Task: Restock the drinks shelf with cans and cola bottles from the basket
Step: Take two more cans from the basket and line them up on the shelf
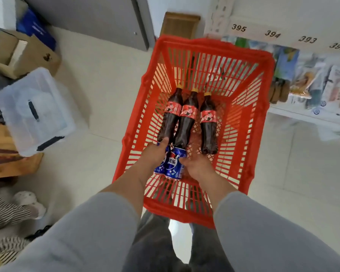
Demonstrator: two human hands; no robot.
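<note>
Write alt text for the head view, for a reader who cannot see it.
Both hands reach into a red basket on the floor: the left hand and right hand close on blue cans at its near end. Three cola bottles lie beyond the cans, caps pointing away. A numbered shelf stands to the right.

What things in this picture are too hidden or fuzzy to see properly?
All in the head view:
- How many blue cans there are: the left hand and right hand cover their sides.
- The fingertips of both hands: tucked behind the cans.
- The packets on the shelf: blurred and cut off by the right edge.
- The floor under the red basket: hidden by the basket.
</note>
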